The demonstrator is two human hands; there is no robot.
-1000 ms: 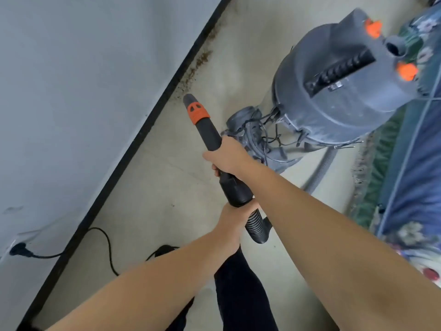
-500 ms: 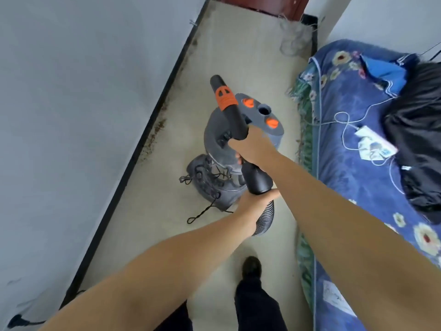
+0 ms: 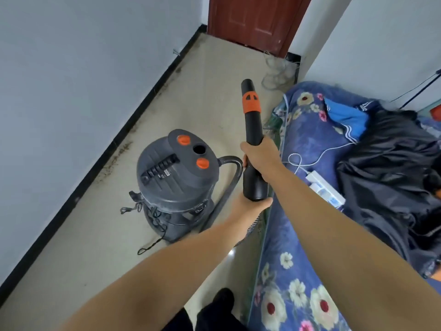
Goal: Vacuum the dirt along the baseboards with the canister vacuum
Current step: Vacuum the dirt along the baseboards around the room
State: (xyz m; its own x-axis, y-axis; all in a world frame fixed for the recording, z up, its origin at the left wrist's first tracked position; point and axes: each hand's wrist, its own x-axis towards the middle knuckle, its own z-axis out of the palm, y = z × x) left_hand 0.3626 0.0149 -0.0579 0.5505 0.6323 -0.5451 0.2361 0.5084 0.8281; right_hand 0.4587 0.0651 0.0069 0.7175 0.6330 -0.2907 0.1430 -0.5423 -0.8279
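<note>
The black wand [image 3: 253,149] with the orange collar is held up in the air with both hands, tip pointed away toward the far end of the room, nowhere near the floor. The right hand [image 3: 260,156] is wrapped around the middle of it, and the left hand [image 3: 248,205] is closed around the lower end right where the ribbed hose [image 3: 229,185] joins, so the joint itself is pretty much covered. The hose can only be followed in bits: an arc of it is seen beside the canister vacuum [image 3: 176,185], and the rest gets lost behind the left forearm. The canister is parked upright on the floor [image 3: 95,235], near the black baseboard [image 3: 100,161] but not touching it, and its base is partly hidden by a tangle of cord [image 3: 152,220]. Brownish dirt [image 3: 117,158] is strung along the baseboard just left of the canister; further down the wall it gets too faint to judge. On the right, a floral bedspread [image 3: 298,271] is cut off by the frame edge, with a white power strip [image 3: 325,188] and a dark garment [image 3: 391,168] lying on it. A shoe tip [image 3: 223,298] is barely seen at the bottom.
</note>
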